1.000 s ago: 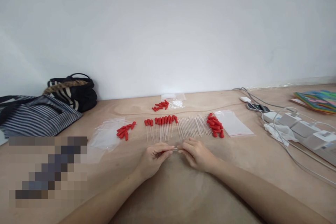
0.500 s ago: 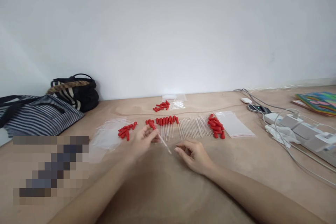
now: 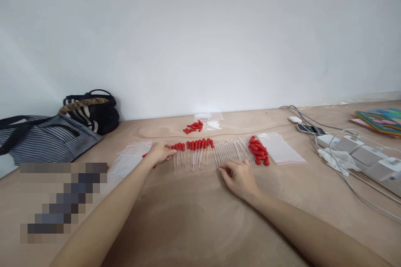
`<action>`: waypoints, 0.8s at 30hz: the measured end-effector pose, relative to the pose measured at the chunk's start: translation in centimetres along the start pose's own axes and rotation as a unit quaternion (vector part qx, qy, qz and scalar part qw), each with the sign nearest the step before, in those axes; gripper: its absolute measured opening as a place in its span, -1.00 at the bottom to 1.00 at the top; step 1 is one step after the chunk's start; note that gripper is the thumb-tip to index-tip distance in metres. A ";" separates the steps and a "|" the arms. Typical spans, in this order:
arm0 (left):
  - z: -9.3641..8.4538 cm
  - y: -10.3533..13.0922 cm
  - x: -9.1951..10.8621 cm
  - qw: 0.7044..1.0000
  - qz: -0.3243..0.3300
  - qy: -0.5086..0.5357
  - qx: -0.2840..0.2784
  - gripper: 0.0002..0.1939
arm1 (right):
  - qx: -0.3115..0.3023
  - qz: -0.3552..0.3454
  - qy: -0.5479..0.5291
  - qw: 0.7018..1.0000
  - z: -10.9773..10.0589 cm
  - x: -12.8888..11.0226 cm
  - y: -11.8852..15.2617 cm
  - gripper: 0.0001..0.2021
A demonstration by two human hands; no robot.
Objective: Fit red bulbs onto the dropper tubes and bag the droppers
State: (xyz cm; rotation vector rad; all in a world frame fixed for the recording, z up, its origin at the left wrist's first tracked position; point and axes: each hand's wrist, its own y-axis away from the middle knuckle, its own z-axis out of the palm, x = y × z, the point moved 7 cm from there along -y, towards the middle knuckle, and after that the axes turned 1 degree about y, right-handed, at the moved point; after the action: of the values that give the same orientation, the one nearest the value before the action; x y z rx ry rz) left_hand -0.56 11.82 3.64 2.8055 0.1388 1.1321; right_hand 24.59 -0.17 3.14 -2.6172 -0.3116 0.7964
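At the left end of a row of red-capped droppers [image 3: 196, 145], the left hand [image 3: 161, 152] reaches over the counter [image 3: 194, 217], its fingers loosely bent and the fingertips right at the outermost red bulb; whether they grip it, I cannot tell. Beside the lower ends of the bare clear tubes [image 3: 230, 151], the right hand [image 3: 239, 177] rests with fingers half curled, and its hold on any tube cannot be made out.

The droppers lie side by side, bulbs toward the wall [image 3: 200, 41], with a small gap after the first four. Next to them on the right come the bare tubes, then a heap of loose red bulbs [image 3: 257, 150] and a plastic bag [image 3: 283, 148]. Left of the row, another bag [image 3: 127, 162] lies flat, with a few red bits [image 3: 144, 155] partly hidden by the left arm. Farther back sits a smaller red pile [image 3: 193, 126]; well off to the right are white chargers [image 3: 351, 144].
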 end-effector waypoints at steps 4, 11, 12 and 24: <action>-2.3 0.3 -0.1 0.994 0.048 -0.083 0.052 -0.82 | 0.007 0.046 0.036 0.998 -0.3 0.5 -0.4 -0.87; -6.0 0.6 -1.3 0.964 0.063 -0.221 0.130 -0.84 | -0.038 0.076 0.137 0.987 0.6 0.3 -3.0 -0.78; -6.1 0.5 -1.4 0.961 0.063 -0.235 0.131 -0.84 | -0.046 0.085 0.149 0.984 0.8 0.3 -3.4 -0.76; -3.6 -1.0 -1.2 0.934 0.043 -0.328 0.131 -0.72 | -0.137 0.181 0.191 0.955 1.9 0.1 -6.1 -0.77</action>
State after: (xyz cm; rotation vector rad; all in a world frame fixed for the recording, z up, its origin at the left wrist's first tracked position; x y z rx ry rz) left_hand -3.97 12.89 5.30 3.2761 0.1080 0.1364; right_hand 22.97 5.96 4.21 -3.0635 0.1880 0.3484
